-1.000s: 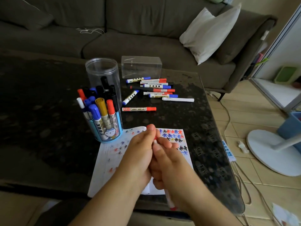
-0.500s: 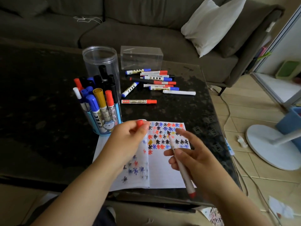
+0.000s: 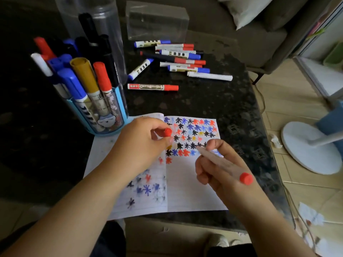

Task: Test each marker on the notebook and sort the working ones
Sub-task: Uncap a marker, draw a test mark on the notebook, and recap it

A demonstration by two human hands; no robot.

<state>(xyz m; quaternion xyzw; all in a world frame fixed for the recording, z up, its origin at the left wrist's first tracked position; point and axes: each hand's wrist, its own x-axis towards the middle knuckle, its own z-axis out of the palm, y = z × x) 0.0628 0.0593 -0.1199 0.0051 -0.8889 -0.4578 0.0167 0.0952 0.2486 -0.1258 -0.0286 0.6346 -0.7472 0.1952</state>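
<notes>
Head view. We hold the uncapped marker (image 3: 224,165) in the right hand (image 3: 219,173), fingers curled round the barrel in a writing grip. Its long axis runs diagonally: the tip points up and left toward the far edge of the table, and the red end plug points back toward the near right corner. The tip sits at the right end of a row of black marks on the right page of the notebook (image 3: 193,190); motion blur prevents us from telling whether it touches the paper. Blank paper lies directly below the tip, toward the near edge, so we judge that the test stroke requires only a short descent.

The left hand (image 3: 141,145) pinches the red cap (image 3: 168,132) between thumb and fingers, over the notebook's centre fold. The notebook lies open at the near edge of the table. The marker holder (image 3: 104,115) stands just beyond its far left corner; a loose group of markers (image 3: 178,60) lies near the far edge.
</notes>
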